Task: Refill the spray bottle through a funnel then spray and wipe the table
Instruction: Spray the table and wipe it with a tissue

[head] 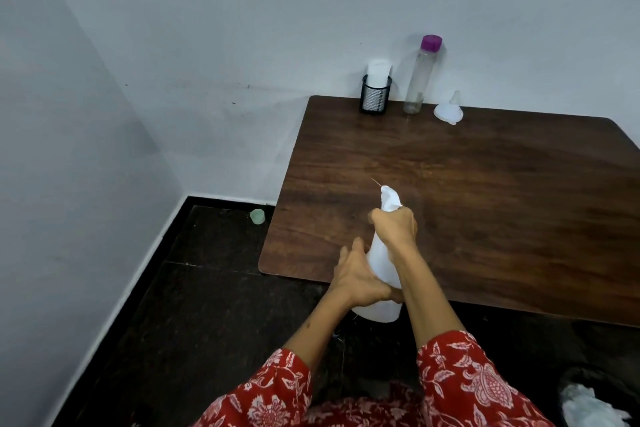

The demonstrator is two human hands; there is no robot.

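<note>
The right hand (pixel 394 229) is covering the spray bottle (pixel 381 274) neck and trigger; the left hand (pixel 360 276) is masking its lower side. The table (pixel 485 201) is running off the right edge, and crumpled white stuff (pixel 585 404) is sitting too blurred to identify.

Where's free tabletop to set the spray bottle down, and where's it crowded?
Free: the wide middle and right of the wooden table, from the funnel forward to the near edge. Crowded: the far-left edge by the wall, where the mesh cup, clear purple-capped bottle and funnel line up, and the near-left corner, where the left hand and right hand grip the spray bottle.
</note>
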